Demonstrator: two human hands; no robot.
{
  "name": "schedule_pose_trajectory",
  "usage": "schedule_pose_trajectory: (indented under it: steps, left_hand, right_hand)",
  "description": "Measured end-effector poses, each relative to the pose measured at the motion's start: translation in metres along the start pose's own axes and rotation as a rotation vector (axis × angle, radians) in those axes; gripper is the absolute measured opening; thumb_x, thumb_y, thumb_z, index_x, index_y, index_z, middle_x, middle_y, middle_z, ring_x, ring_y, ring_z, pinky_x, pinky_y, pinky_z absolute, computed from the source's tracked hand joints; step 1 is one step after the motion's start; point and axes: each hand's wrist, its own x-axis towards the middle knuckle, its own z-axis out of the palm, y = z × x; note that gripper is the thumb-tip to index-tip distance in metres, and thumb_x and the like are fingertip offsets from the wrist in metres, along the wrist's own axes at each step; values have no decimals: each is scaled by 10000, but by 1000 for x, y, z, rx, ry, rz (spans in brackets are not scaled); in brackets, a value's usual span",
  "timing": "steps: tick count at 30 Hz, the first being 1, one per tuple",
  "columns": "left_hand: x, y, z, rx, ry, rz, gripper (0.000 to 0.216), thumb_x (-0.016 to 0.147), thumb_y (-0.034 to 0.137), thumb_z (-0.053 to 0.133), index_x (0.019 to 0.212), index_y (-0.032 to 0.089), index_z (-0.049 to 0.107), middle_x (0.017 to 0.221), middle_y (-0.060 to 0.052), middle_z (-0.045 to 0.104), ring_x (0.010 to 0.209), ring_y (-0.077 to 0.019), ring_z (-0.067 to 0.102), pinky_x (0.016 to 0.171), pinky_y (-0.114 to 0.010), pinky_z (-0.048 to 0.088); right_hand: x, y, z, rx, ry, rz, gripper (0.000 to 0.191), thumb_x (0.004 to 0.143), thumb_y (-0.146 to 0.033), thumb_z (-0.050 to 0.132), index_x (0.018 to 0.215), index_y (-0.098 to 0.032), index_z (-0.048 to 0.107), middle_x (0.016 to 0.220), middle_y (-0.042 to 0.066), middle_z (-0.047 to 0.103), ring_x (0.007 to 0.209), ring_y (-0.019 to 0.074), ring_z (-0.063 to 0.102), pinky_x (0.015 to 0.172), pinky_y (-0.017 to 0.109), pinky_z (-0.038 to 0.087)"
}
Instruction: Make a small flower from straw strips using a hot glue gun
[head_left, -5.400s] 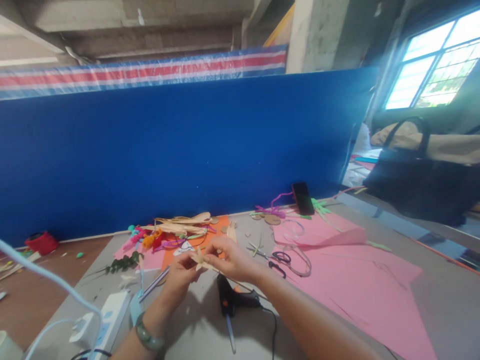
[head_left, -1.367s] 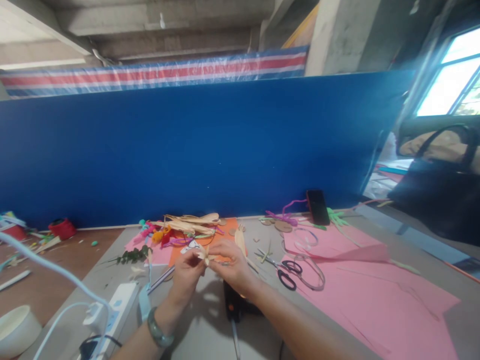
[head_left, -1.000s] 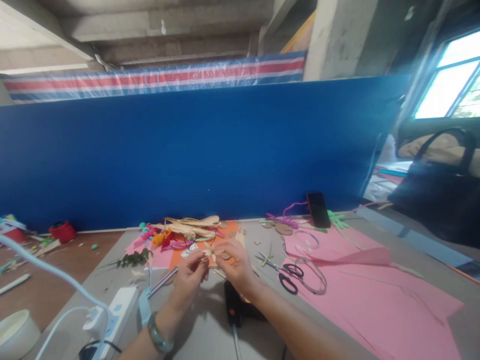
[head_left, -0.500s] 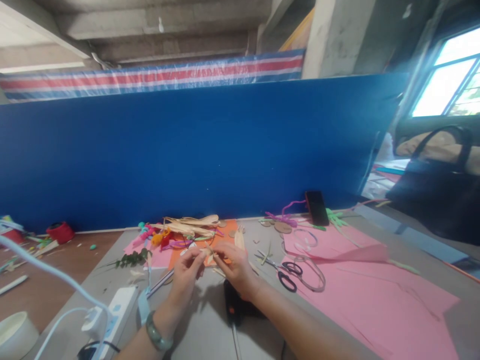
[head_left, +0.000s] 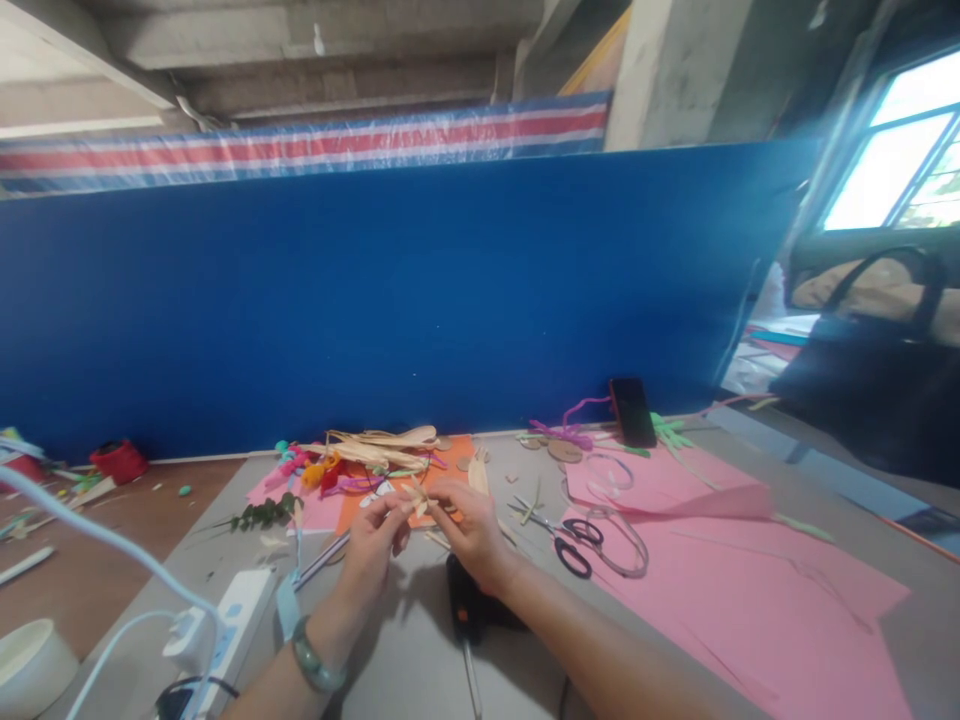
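Between my two hands is a small pale straw-coloured flower (head_left: pixel 419 496) with pointed petals, made of what looks like dried husk. My left hand (head_left: pixel 379 535) pinches it from the left, fingertips closed. From the right, my right hand (head_left: pixel 471 532) pinches it too, its fingers curled over. Just behind lie long dried husk strips (head_left: pixel 386 450) on an orange sheet (head_left: pixel 459 455). Under my right wrist sits a black device (head_left: pixel 466 600), partly hidden by the arm. Scissors (head_left: pixel 574 547) with black handles rest to the right of my right hand.
A white power strip (head_left: pixel 238 615) with cables stands at front left, near a tape roll (head_left: pixel 34 665). Pink paper (head_left: pixel 765 610) covers the right side. A phone (head_left: pixel 632 412) leans on the blue partition (head_left: pixel 420 290). A green leafy sprig (head_left: pixel 262 512) lies left.
The flower's petals show more clearly between my fingertips, standing slightly higher. Both hands stay nearly in place, and the view has shifted a little.
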Motion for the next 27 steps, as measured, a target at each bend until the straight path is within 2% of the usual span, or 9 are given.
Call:
schedule_pose_trajectory:
  steps: [6,11,20,27]
  left_hand:
    - [1,-5,-1,-19,-6,-25,255,728,389,721,714,149,636,535,53,487,426,-50,324,423,-183,234]
    - [0,-5,-2,-39,0,5,232,754,389,697,810,166,665,479,77,435,429,-59,338,429,-171,261]
    - [4,-6,-6,-24,20,31,277,730,432,715,780,164,668,470,72,437,418,-59,326,404,-171,264]
    - [7,-8,-6,-73,6,-9,271,726,416,729,753,152,672,457,73,439,398,-46,310,395,-173,217]
  right_hand:
    - [-1,4,2,-6,-1,-6,144,910,-255,533,909,-194,663,820,68,698,754,197,649,676,309,532]
    - [1,7,1,21,-8,-16,162,909,-267,531,925,-185,669,839,75,701,748,193,647,679,312,536]
    - [3,4,-1,12,-96,-42,177,924,-285,529,882,-194,675,828,66,691,731,177,638,683,299,524]
    - [0,10,1,61,-80,0,161,915,-280,545,926,-188,677,844,70,698,747,179,637,700,308,526]
